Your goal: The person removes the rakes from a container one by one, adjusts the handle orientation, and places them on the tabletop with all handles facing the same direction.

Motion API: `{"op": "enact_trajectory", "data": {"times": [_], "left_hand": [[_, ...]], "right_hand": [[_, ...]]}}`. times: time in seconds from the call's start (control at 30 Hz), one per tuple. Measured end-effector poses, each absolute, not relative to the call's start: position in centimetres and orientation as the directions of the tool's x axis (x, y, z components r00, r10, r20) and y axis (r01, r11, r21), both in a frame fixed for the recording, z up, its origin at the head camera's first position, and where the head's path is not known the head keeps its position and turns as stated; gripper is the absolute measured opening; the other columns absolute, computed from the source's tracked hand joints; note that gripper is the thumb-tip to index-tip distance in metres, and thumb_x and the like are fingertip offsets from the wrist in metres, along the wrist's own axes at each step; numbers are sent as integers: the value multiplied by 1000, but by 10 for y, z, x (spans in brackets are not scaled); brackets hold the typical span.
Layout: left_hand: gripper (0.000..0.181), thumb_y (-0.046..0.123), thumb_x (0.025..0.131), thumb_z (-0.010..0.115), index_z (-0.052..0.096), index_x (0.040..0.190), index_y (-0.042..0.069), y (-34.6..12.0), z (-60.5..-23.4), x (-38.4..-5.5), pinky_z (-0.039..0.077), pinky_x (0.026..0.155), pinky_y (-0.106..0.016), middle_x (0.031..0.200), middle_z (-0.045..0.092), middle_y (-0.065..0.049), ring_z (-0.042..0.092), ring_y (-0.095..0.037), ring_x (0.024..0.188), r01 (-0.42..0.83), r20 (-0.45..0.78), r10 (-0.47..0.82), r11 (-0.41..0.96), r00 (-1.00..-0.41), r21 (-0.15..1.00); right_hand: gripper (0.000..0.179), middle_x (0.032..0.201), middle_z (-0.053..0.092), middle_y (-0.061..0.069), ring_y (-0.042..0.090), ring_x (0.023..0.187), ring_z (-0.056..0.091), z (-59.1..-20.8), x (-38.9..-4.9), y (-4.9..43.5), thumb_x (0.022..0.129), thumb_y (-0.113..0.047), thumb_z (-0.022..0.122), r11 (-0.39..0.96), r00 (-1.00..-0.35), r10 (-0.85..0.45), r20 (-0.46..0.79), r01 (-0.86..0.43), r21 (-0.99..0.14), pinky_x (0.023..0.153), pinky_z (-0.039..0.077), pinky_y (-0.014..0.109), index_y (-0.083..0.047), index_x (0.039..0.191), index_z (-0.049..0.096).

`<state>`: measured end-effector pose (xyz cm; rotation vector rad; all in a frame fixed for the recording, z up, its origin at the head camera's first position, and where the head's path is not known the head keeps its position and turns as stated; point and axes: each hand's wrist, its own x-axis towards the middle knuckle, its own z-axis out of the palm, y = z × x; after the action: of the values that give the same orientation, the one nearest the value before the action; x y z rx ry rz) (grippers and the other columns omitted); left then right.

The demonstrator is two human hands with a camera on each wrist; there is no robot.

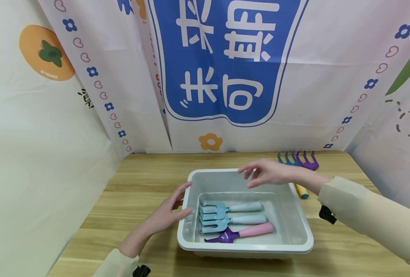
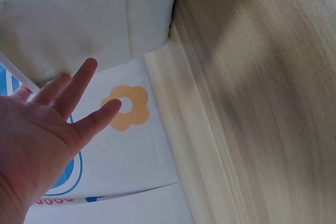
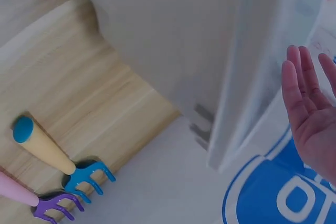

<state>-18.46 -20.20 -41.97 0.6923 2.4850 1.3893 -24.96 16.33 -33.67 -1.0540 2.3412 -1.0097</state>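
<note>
A pale grey plastic tub [image 1: 298, 215] stands on the table. In it lie two light blue hand rakes, an upper one [image 1: 244, 207] and a lower one [image 1: 248, 219], and a purple garden tool [image 1: 227, 235] with a pink handle. My left hand [image 1: 165, 215] is at the tub's left rim, fingers spread and the thumb apart. In the left wrist view that hand [image 2: 42, 129] is beside the tub's outer wall. My right hand [image 1: 268, 173] hovers over the back right of the tub, fingers loosely bent and holding nothing. The right wrist view shows its palm [image 3: 315, 124] near the rim.
Behind the tub on the right lie a blue rake [image 3: 84, 179] with a yellow handle and a purple rake [image 3: 55, 205] with a pink handle. A printed white cloth [image 1: 135, 96] hangs behind the wooden table [image 1: 149, 169].
</note>
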Motion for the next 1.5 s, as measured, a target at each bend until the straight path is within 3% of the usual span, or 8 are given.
{"op": "enact_trajectory", "data": {"times": [0.2, 0.47, 0.73, 1.17, 1.37, 1.5], "left_hand": [[72, 21, 95, 64, 22, 153, 28, -202, -418, -184, 35, 105, -55, 146, 40, -23, 48, -36, 127, 297, 41, 496, 450, -867, 842], [73, 20, 95, 64, 21, 154, 29, -203, -417, -185, 36, 105, -53, 147, 40, -24, 47, -35, 128, 303, 43, 504, 448, -863, 841], [74, 16, 95, 64, 21, 154, 27, -201, -422, -184, 37, 104, -53, 146, 40, -25, 48, -37, 127, 308, 56, 507, 428, -860, 850], [74, 27, 95, 64, 20, 154, 29, -198, -418, -184, 35, 106, -52, 148, 38, -23, 47, -36, 128, 301, 39, 509, 443, -860, 844], [75, 29, 95, 65, 20, 154, 29, -200, -418, -184, 34, 106, -54, 148, 37, -23, 47, -36, 127, 293, 32, 506, 445, -862, 846], [74, 29, 95, 65, 20, 154, 30, -201, -418, -184, 34, 105, -55, 148, 37, -23, 47, -37, 127, 292, 33, 504, 444, -863, 847]], "right_hand": [[48, 107, 66, 7, 19, 92, 64, -338, -251, 150, 89, -18, 73, 506, -587, -795, -151, -505, -699, 77, 54, 27, 0, 130, 58], [46, 111, 65, 11, 22, 94, 65, -301, -265, 109, 84, -6, 75, 558, -492, -814, -308, -518, -648, 79, 54, 28, -2, 128, 61], [48, 110, 66, 11, 19, 95, 64, -317, -265, 85, 80, 0, 76, 592, -452, -802, -390, -524, -612, 81, 53, 26, -4, 126, 62], [48, 110, 67, 14, 19, 99, 62, -351, -263, 98, 84, -8, 76, 665, -499, -744, -444, -494, -560, 82, 52, 29, -3, 129, 60], [48, 115, 64, 15, 18, 95, 62, -363, -262, 90, 85, -9, 75, 724, -555, -672, -490, -353, -592, 79, 55, 41, -5, 130, 60], [49, 114, 64, 13, 16, 94, 60, -376, -260, 86, 84, -9, 75, 751, -579, -635, -511, -307, -584, 82, 54, 43, -5, 130, 59]]}}
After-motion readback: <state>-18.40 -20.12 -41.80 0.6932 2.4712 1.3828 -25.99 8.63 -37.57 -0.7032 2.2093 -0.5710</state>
